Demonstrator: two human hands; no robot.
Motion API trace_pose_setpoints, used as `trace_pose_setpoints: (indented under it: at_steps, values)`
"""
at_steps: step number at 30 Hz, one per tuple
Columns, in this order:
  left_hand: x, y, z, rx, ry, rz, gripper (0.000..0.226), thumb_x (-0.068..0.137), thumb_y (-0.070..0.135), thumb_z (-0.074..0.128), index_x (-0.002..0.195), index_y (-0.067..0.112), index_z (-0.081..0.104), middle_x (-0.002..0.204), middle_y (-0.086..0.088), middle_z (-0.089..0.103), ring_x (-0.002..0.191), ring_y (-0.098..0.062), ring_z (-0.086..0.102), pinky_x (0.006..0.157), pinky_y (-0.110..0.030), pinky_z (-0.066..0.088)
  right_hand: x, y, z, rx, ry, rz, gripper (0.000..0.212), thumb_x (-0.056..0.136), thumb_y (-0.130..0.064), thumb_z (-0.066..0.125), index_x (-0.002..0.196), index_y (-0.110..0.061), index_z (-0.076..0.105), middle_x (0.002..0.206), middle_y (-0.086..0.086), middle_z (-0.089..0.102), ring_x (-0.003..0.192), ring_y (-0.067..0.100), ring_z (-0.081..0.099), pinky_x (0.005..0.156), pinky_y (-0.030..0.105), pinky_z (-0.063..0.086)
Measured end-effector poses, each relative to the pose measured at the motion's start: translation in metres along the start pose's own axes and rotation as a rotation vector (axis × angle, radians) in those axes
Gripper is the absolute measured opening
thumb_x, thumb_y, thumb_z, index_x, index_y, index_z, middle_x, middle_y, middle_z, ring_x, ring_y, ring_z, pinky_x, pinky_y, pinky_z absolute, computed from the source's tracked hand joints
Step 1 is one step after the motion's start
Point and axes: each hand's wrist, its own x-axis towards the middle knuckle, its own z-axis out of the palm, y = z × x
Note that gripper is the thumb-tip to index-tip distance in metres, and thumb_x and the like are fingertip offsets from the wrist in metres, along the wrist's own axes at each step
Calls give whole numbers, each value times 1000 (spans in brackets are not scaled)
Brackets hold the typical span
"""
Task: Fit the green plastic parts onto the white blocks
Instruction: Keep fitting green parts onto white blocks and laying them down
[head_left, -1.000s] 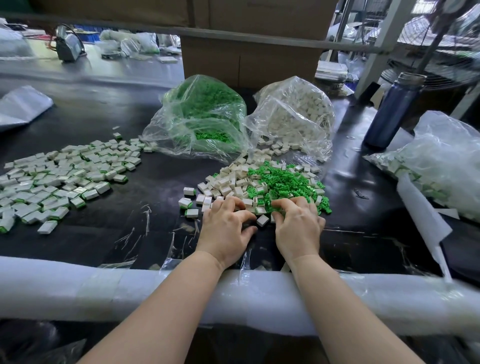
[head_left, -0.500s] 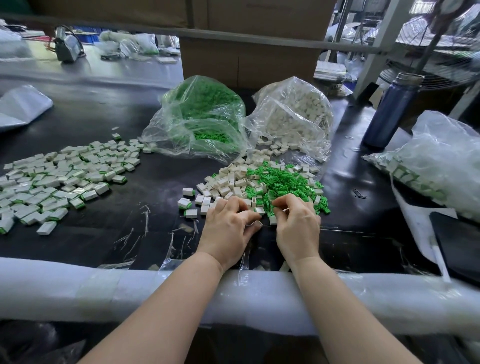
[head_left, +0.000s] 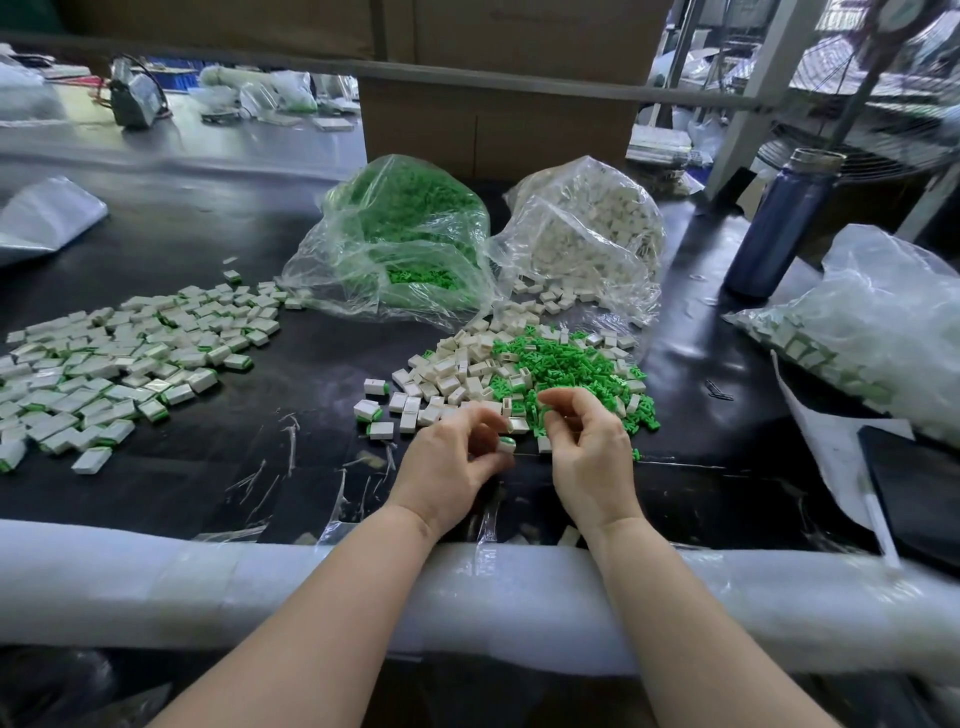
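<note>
Toward the left edge of the bench (head_left: 171, 208) lies a wide spread of finished blocks (head_left: 119, 364), white with green ends showing. Nearer the middle, just beside the front edge, the left hand (head_left: 452, 457) curls its fingers round one white block (head_left: 506, 442) with green at its end; it appears a green part is already seated in it, so the fitting step looks done or nearly so for this piece. Just right of it, and apart from it, the right hand (head_left: 587, 441) has thumb and fingers curled toward each other; whether it pinches a green part I cannot tell. Directly beyond both hands sits the mixed pile: loose white blocks (head_left: 447, 374) on its left side, loose green parts (head_left: 561, 364) on its right, within easy reach. Behind these, toward the far edge, stand a bag of green parts (head_left: 400, 234) and a bag of white blocks (head_left: 587, 234).

The next move likely calls for setting the held block aside leftward, then picking a fresh block and a green part from the pile and lining them up end to end.
</note>
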Motion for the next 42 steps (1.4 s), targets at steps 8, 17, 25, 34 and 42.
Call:
trace_pose_setpoints:
  at_steps: [8,17,25,34,42]
  values:
    - [0,2,-6,-329,6,-108,25,80,1,68,83,26,63,87,-11,63,83,-26,64,83,-34,54,0,0,0,94,-79,9,18,85,-5,64,83,-22,62,76,-6,66,73,17,65,74,32,55]
    - [2,-1,-5,-359,30,-116,29,80,-1,68,80,29,63,78,0,60,79,-18,60,79,-28,53,1,2,2,23,-81,-21,11,83,-6,66,83,-17,65,75,-8,65,73,10,60,73,22,50]
    - [2,-1,-4,-280,55,-81,25,79,4,70,79,28,63,77,3,66,75,-10,62,77,-19,53,-1,4,4,-316,-152,-49,12,88,-13,60,94,-13,71,94,3,68,93,19,56,78,21,34]
    - [2,-2,-1,41,-6,5,22,81,15,70,103,15,71,91,8,63,86,-6,57,82,-7,40,0,6,5,-361,-104,-92,13,89,-10,58,94,-10,70,95,5,67,95,24,55,79,23,34]
    - [2,-2,0,45,43,-11,23,84,14,67,106,16,67,97,-1,65,85,-11,59,85,-18,46,-2,5,9,-743,-236,-110,44,92,-10,38,124,-34,56,107,0,47,107,22,41,85,33,25]
